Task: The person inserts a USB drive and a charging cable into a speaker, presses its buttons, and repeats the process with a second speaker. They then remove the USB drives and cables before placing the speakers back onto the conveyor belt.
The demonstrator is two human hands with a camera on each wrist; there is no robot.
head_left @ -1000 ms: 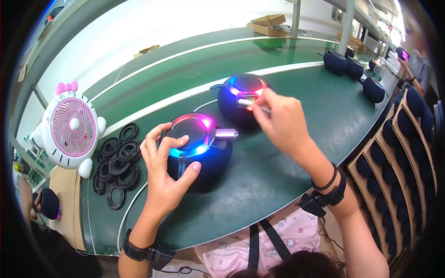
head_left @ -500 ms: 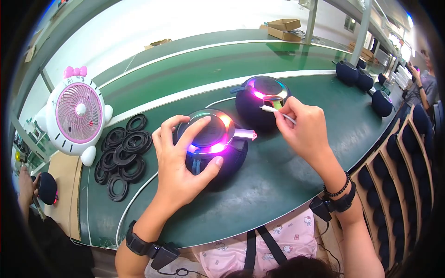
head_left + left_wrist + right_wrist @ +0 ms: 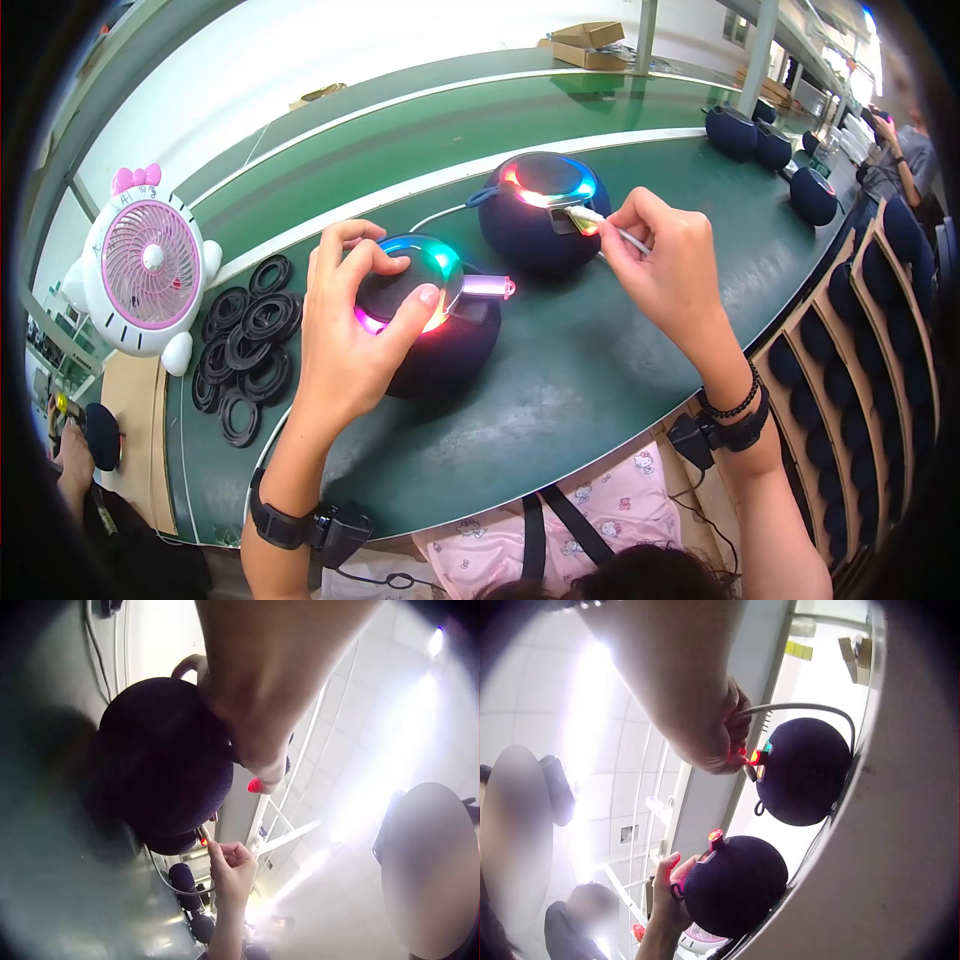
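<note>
Two round, dark-blue fabric speakers with glowing light rings stand on the green table. My left hand [image 3: 345, 320] holds the nearer speaker [image 3: 450, 365] by its top, fingers curled over the lit ring and thumb on the near side. From that speaker's side port sticks a silver USB stick [image 3: 487, 287]. My right hand [image 3: 668, 260] pinches a white cable plug [image 3: 588, 216] between thumb and fingertips, its tip right at the open port flap of the farther speaker [image 3: 530, 235]. In the right wrist view, a red glow shows beside the farther speaker [image 3: 810, 776], close to my fingertips.
Several black rubber rings [image 3: 245, 345] lie piled at left, beside a white and pink fan [image 3: 155, 265]. A white cable runs across the table [image 3: 560, 400]. More speakers [image 3: 730, 133] stand at the far right, and a rack [image 3: 850, 400] of them is beside me. Other people work at both sides.
My right hand drew the plug back from the farther speaker, then brought its tip back to the port flap. My left hand stays on the nearer speaker. The ring lights changed colour.
</note>
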